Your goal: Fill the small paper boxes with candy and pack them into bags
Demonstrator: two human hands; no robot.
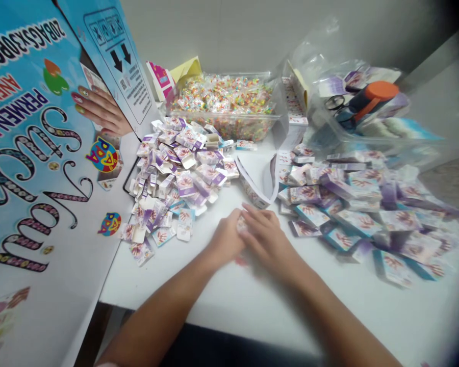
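Over the middle of the white table, my two hands meet. My left hand is closed around a small printed box, of which only a pale bit with reddish print shows. The fingers of my right hand press over the same box from the right and cover most of it. Just beyond my hands stands a white folded card holder. To the left lies a heap of small purple and white boxes, some with flaps open. A heap of similar boxes, mostly closed-looking, spreads to the right.
A clear plastic tub full of small wrapped colourful candies stands at the back. Back right, another clear bin holds an orange-topped dark roller-like item and scissors. A large printed blue carton walls off the left side.
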